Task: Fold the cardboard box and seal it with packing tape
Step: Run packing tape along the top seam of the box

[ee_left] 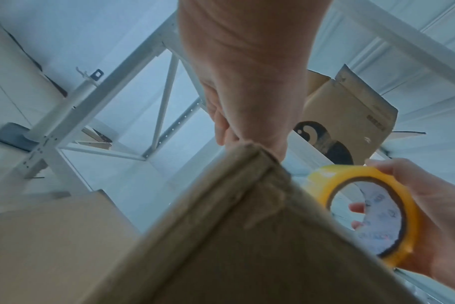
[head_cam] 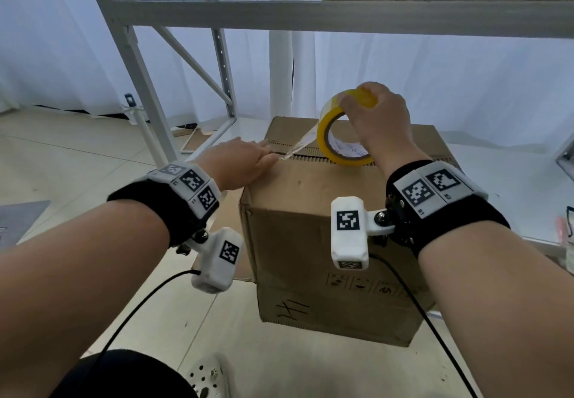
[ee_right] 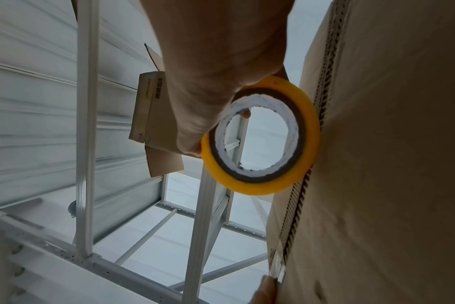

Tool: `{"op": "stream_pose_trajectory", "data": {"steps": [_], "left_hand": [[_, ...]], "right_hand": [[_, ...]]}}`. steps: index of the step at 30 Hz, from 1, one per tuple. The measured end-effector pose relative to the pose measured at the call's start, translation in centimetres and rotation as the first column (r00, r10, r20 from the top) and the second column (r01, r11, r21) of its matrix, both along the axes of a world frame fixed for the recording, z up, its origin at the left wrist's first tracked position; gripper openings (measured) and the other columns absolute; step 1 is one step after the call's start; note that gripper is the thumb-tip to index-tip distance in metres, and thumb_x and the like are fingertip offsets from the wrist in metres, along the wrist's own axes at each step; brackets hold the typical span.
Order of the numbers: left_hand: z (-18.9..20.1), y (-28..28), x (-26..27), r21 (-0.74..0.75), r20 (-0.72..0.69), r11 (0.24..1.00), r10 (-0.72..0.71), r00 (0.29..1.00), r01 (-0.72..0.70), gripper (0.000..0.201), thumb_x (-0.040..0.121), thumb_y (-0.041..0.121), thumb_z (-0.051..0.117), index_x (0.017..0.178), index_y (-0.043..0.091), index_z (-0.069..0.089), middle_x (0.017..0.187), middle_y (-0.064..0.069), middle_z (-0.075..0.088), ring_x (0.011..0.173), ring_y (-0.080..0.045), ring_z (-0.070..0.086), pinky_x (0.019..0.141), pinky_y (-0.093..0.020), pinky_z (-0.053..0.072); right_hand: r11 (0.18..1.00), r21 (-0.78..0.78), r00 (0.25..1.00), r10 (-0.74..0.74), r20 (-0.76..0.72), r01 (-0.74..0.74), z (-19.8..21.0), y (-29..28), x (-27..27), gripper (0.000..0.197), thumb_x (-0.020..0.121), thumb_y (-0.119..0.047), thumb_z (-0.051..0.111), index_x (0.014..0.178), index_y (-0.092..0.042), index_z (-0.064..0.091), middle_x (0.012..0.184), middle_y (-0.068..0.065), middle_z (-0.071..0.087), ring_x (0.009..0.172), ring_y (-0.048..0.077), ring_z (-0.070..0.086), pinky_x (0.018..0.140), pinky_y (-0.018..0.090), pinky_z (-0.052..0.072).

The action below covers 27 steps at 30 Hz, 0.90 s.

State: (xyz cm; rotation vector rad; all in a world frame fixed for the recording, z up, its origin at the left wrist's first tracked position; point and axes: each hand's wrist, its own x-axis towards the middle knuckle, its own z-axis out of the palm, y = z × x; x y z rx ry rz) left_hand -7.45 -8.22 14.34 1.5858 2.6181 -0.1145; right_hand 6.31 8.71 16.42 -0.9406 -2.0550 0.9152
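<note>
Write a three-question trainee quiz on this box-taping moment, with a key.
1. True or false: the right hand grips the tape roll.
2. Where does the left hand press the loose tape end?
A. on the top seam, at the box's left edge
B. on the front face
C. on the floor
3. Fill in: the cardboard box stands on the ____.

Key: 1 true; 2 A; 3 floor.

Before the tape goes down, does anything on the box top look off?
Slightly: the two top flaps of the cardboard box don't quite meet, leaving a thin dark gap along the seam. Otherwise the tape roll in the right hand and the left hand look fine.
</note>
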Motion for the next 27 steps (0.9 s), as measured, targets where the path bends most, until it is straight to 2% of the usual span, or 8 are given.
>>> {"op": "stream_pose_trajectory", "data": {"steps": [2,5,10,15,18,21,25,27], "left_hand": [[-0.2,-0.1,-0.3,0.005,-0.029,1.0,0.023,0.999,-0.023,0.05,0.102,0.038,0.02,0.136,0.013,0.047,0.143,-0.007,0.045,0.129,-0.023,0.043,0.112,-0.04,0.026],[-0.5,0.9,-0.1,-0.007,-0.08,0.999,0.031,0.996,-0.032,0.053,0.1,0.043,0.021,0.127,0.01,0.052,0.133,-0.009,0.052,0.121,-0.022,0.047,0.109,-0.04,0.031],[-1.3,3.6,2.6,-0.004,-0.054,0.999,-0.033,0.998,0.033,0.057,0.1,0.045,0.024,0.142,0.012,0.04,0.148,-0.006,0.039,0.135,-0.022,0.037,0.112,-0.04,0.029],[-0.4,2.5,2.0,0.117,0.065,0.992,-0.049,0.997,0.042,0.044,0.102,0.034,0.029,0.141,0.021,0.043,0.15,0.008,0.036,0.135,-0.013,0.036,0.113,-0.031,0.023],[-0.5,1.8,1.4,0.165,0.055,0.985,-0.052,0.997,0.042,0.042,0.102,0.032,0.031,0.14,0.024,0.044,0.149,0.009,0.037,0.134,-0.014,0.039,0.111,-0.031,0.026],[-0.8,2.4,1.4,0.108,0.066,0.994,0.003,0.998,-0.011,0.049,0.101,0.038,0.029,0.146,0.018,0.033,0.153,-0.002,0.03,0.137,-0.02,0.033,0.113,-0.035,0.025],[-0.9,3.2,1.9,-0.062,0.125,0.992,0.12,0.985,-0.113,0.072,0.097,0.056,0.021,0.152,0.015,-0.001,0.159,-0.004,-0.006,0.146,-0.017,-0.004,0.116,-0.032,0.001],[-0.8,3.2,1.8,-0.091,0.16,0.989,0.131,0.978,-0.118,0.075,0.096,0.06,0.02,0.151,0.016,-0.006,0.159,-0.002,-0.011,0.146,-0.015,-0.009,0.116,-0.032,-0.002]], "right_hand": [[1.0,0.001,1.0,0.0,-0.011,0.0,0.0,0.0,0.1,0.059,0.085,-0.056,0.05,0.136,-0.027,0.047,0.133,0.004,0.048,0.118,0.025,0.048,0.098,0.043,0.044],[1.0,0.011,1.0,0.015,-0.014,-0.014,-0.1,-0.1,0.3,0.06,0.085,-0.057,0.049,0.137,-0.027,0.047,0.134,0.005,0.048,0.118,0.025,0.048,0.099,0.043,0.044],[0.998,0.047,0.998,0.033,0.054,-0.036,0.1,-0.4,0.0,0.059,0.085,-0.056,0.051,0.137,-0.029,0.046,0.134,0.006,0.045,0.121,0.027,0.045,0.099,0.042,0.042],[0.995,0.094,0.994,0.035,0.108,-0.045,0.5,-1.0,-0.2,0.056,0.087,-0.055,0.051,0.137,-0.03,0.045,0.134,0.005,0.043,0.122,0.028,0.044,0.094,0.039,0.04],[0.992,0.123,0.994,0.014,0.109,-0.027,0.8,-0.9,0.2,0.053,0.088,-0.051,0.049,0.134,-0.026,0.048,0.131,0.005,0.048,0.121,0.026,0.043,0.093,0.041,0.04],[0.984,0.177,0.993,0.0,0.118,-0.021,1.0,-1.1,0.3,0.049,0.09,-0.047,0.045,0.131,-0.021,0.051,0.128,0.004,0.051,0.121,0.024,0.041,0.092,0.04,0.039],[0.98,0.196,0.992,0.006,0.126,-0.031,1.0,-1.1,0.0,0.047,0.089,-0.048,0.045,0.125,-0.018,0.052,0.118,0.004,0.053,0.112,0.023,0.046,0.084,0.037,0.041],[0.984,0.175,0.99,0.01,0.139,-0.034,1.1,-0.6,0.0,0.052,0.086,-0.055,0.049,0.122,-0.018,0.05,0.112,0.002,0.053,0.104,0.022,0.049,0.079,0.035,0.041]]}}
